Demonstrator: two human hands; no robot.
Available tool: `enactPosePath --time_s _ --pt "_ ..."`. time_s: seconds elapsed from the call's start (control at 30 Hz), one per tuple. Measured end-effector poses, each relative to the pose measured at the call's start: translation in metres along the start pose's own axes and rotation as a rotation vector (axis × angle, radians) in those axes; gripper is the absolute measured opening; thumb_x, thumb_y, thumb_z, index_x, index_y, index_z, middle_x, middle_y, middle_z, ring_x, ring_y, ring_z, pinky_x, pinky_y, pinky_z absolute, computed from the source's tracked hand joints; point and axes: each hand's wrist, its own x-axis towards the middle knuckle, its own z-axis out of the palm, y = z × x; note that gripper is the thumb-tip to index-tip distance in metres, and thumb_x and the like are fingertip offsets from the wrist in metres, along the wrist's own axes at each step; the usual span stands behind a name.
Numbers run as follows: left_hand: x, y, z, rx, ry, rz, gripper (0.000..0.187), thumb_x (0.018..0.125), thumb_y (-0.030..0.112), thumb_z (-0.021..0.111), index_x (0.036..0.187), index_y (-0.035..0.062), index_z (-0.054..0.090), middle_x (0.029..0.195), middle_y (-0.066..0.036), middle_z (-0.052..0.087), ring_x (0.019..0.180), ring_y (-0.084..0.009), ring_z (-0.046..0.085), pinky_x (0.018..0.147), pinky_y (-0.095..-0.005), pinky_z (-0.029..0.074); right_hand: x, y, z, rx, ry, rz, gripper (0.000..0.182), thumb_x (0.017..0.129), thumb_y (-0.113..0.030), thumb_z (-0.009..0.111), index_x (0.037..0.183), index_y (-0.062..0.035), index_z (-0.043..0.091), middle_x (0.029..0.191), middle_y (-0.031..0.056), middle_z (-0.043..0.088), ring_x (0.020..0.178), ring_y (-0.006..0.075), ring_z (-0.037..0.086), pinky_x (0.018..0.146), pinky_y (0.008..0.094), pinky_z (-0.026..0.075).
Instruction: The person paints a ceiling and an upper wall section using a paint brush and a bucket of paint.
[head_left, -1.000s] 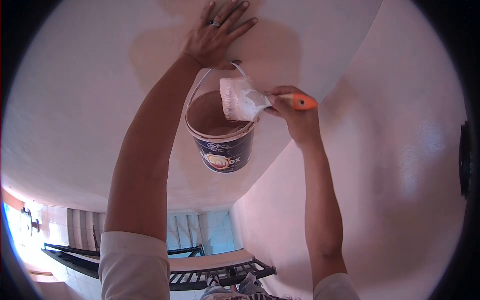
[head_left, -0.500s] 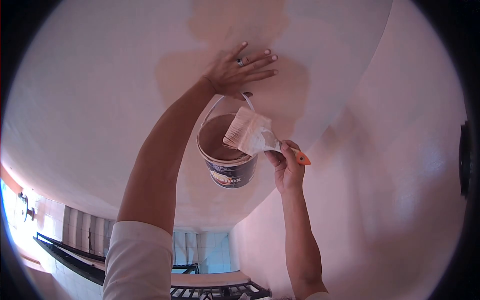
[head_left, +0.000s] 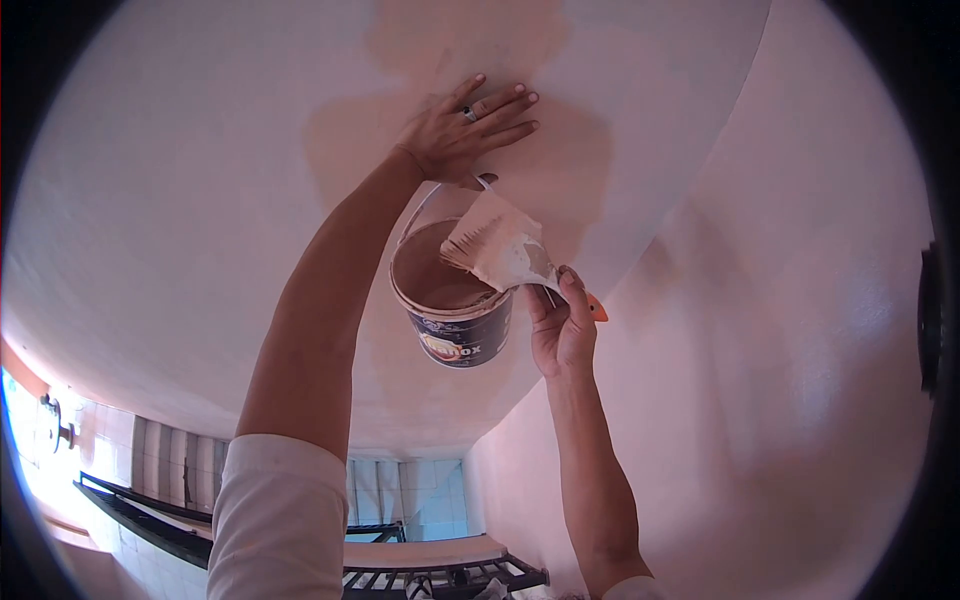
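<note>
My left hand lies with its fingers spread against the pale wall surface, a ring on one finger. The white handle of a paint bucket hangs by the thumb side of that hand. The bucket is dark-labelled and holds pinkish-brown paint. In my right hand is a wide paintbrush with an orange-tipped handle. Its paint-coated bristles point left, over the bucket's right rim.
Another pink wall meets the painted surface along an edge at the right. Black metal railings run along the bottom. A bright opening is at the lower left, near grey corrugated panels.
My right hand and the brush have shifted slightly left and up, with the bristles a little further over the bucket. My left hand and the bucket appear slightly further left and up.
</note>
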Motion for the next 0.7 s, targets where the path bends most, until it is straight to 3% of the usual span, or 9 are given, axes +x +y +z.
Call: enactPosePath --time_s 0.13,0.33,0.43,0.53,0.7 --pt "0.000 0.002 0.001 -0.003 0.005 -0.019 0.116 0.053 0.060 0.082 0.153 0.0321 0.030 0.162 0.002 0.023 0.148 -0.0170 0.024 0.122 -0.0510 0.017 -0.003 0.011 -0.004 0.152 0.011 0.049 0.026 0.090 -0.015 0.070 0.109 -0.0012 0.059 0.108 0.0112 0.066 0.104 0.0218 0.066 0.095 0.0354 0.059" --pt "0.002 0.005 -0.009 0.026 -0.141 -0.059 0.122 0.050 0.058 0.084 0.154 0.0329 0.026 0.163 0.002 0.021 0.150 -0.0159 0.019 0.123 -0.0504 0.016 -0.004 0.024 -0.002 0.258 0.038 0.046 0.022 0.091 -0.015 0.070 0.105 -0.0007 0.062 0.109 0.0111 0.067 0.104 0.0208 0.066 0.096 0.0337 0.058" --pt "0.000 0.002 -0.005 -0.035 -0.113 -0.052 0.120 0.052 0.056 0.084 0.155 0.0314 0.026 0.163 0.001 0.020 0.151 -0.0175 0.016 0.123 -0.0511 0.014 -0.005 0.027 -0.002 0.293 -0.007 0.038 0.021 0.091 -0.014 0.069 0.105 -0.0003 0.063 0.109 0.0107 0.067 0.105 0.0213 0.066 0.097 0.0339 0.058" --pt "-0.002 0.002 0.000 0.001 -0.090 -0.060 0.104 0.065 0.061 0.075 0.153 0.0258 0.032 0.164 -0.002 0.020 0.150 -0.0193 0.018 0.123 -0.0501 0.013 -0.004 0.025 -0.010 0.389 -0.034 -0.011 0.019 0.092 -0.011 0.067 0.106 0.0015 0.064 0.109 0.0122 0.068 0.110 0.0224 0.065 0.097 0.0353 0.057" --pt "-0.002 0.003 -0.002 -0.063 -0.010 -0.056 0.105 0.064 0.054 0.077 0.153 0.0248 0.031 0.164 -0.003 0.020 0.151 -0.0199 0.018 0.123 -0.0487 0.011 -0.005 -0.049 -0.014 0.177 0.009 -0.228 0.022 0.096 -0.013 0.060 0.113 0.0013 0.061 0.114 0.0149 0.068 0.104 0.0247 0.067 0.094 0.0375 0.059"
